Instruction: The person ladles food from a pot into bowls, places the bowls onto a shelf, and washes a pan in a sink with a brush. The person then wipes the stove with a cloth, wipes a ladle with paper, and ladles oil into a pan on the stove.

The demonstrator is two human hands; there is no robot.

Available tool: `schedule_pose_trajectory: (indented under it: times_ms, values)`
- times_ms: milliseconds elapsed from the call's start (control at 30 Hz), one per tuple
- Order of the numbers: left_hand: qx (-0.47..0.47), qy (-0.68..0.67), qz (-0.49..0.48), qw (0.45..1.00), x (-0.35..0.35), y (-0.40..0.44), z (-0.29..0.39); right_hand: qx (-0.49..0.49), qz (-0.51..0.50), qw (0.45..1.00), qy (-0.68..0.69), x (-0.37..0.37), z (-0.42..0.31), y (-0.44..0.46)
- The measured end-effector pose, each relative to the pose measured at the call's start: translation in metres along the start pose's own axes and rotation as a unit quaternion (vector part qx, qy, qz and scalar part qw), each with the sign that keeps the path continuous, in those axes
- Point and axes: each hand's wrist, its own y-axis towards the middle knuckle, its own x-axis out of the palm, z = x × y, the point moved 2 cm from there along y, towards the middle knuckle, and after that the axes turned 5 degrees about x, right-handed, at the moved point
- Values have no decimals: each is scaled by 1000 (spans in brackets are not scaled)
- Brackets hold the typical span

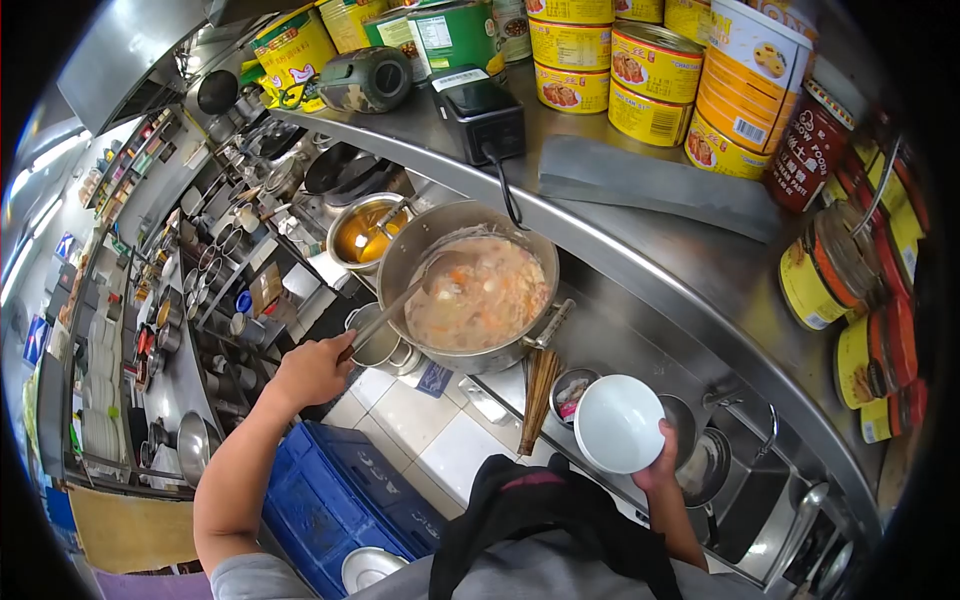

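Alongside pot, bamboo brush.

The single view looks steeply down from the wearer's head over a large round silver metal pot.

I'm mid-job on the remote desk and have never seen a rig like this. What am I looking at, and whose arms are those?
There is no robot here: a person works bare-handed, and the one picture comes from a camera on their head, looking forward and down. The left hand grips a long-handled utensil, its far end sunk in chunky stew inside a large metal pot. The right hand holds a white bowl by its side. Beyond the pot, a steel shelf bears yellow tins. Left of the pot sits a pan of orange liquid.
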Motion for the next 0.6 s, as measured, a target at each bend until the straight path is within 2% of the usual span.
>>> schedule_pose_trajectory:
  times_ms: [133,167,200,233,267,367,533,600]
  values:
    - [14,-102,-42,994,-6,19,-4,11,-5,1000,0,3,3,-6]
    - [-116,-252,-145,950,-20,28,11,12,-8,1000,-2,4,4,-8]
    - [-239,-391,-240,856,-25,29,21,15,-16,1000,-4,5,5,-9]
    - [-265,-443,-227,826,-18,30,19,17,-24,1000,-5,7,5,-9]
    - [-265,-442,-224,827,-13,30,17,16,-27,1000,-4,9,3,-11]
    - [-310,-554,-184,750,-8,19,19,16,-31,999,-8,8,3,-16]
    - [-322,-600,-128,721,1,-4,30,-6,-40,999,-23,-6,-1,-18]
    - [-338,-657,-88,668,7,-9,36,-15,-55,998,-20,0,-6,-17]
